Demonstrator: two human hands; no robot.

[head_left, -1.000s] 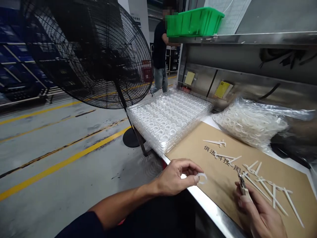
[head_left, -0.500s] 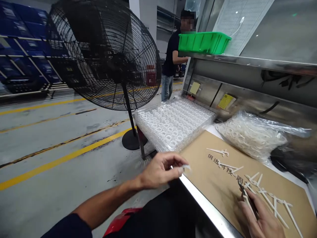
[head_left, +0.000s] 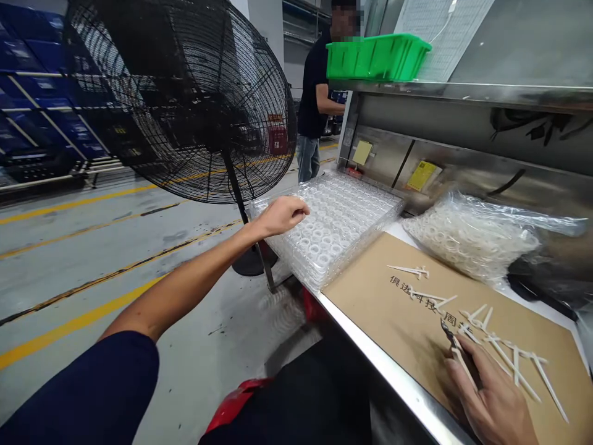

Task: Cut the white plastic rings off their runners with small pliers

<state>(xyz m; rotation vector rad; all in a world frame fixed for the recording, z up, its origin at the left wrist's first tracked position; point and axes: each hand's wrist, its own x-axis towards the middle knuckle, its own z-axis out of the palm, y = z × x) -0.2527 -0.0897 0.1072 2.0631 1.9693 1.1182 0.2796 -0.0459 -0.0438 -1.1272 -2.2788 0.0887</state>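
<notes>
My left hand (head_left: 280, 215) is stretched out over the near left part of a stack of clear plastic trays (head_left: 365, 213) whose pockets hold white rings. Its fingers are curled together; what they pinch is hidden. My right hand (head_left: 493, 405) rests on a brown cardboard sheet (head_left: 370, 290) at the lower right and grips small cutting pliers (head_left: 451, 341), jaws pointing away from me. White plastic sprue sticks (head_left: 504, 355) lie scattered on the cardboard beside that hand.
A clear bag of white rings (head_left: 467, 238) lies behind the cardboard. A big black floor fan (head_left: 185, 99) stands left of the steel bench edge (head_left: 384, 377). A green bin (head_left: 377, 57) sits on the upper shelf. Another person (head_left: 315, 99) stands beyond the bench.
My left hand has gone from the bench's front edge, where it pinched a white ring, up and away to the tray stack. My right hand with the pliers has hardly moved.
</notes>
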